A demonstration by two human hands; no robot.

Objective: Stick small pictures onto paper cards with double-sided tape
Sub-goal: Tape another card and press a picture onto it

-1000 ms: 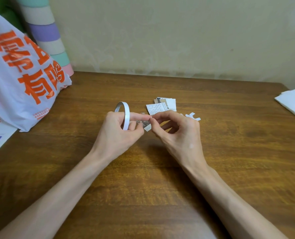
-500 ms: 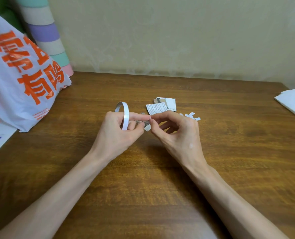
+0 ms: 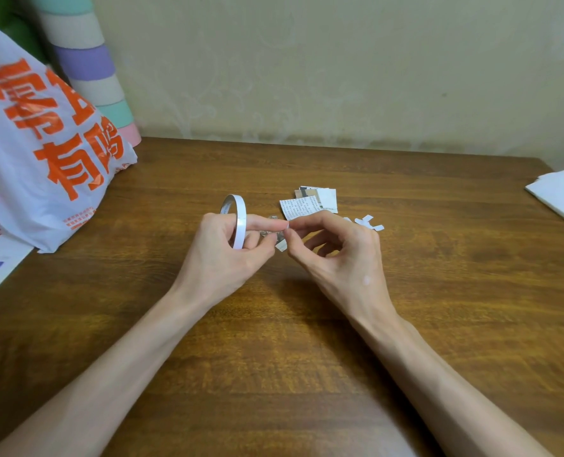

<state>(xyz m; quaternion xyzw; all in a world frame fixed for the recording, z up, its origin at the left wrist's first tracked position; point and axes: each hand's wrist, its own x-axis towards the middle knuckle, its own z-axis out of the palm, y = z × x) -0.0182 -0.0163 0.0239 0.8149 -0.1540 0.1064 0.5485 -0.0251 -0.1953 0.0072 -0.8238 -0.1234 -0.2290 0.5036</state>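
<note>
Fingers (image 3: 285, 240) of right hand (image 3: 340, 258) pinch a small picture (image 3: 281, 245) above the table (image 3: 307, 341), left hand (image 3: 227, 255) pinching it too with tape roll (image 3: 239, 222) hooked on, near cards (image 3: 308, 201).

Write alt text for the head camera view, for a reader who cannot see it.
Over a wooden table, the left hand holds a thin white tape roll while the right hand pinches a small piece of paper at its fingertips. Small paper cut-outs lie just beyond; a white plastic bag with orange lettering stands at far left.
</note>
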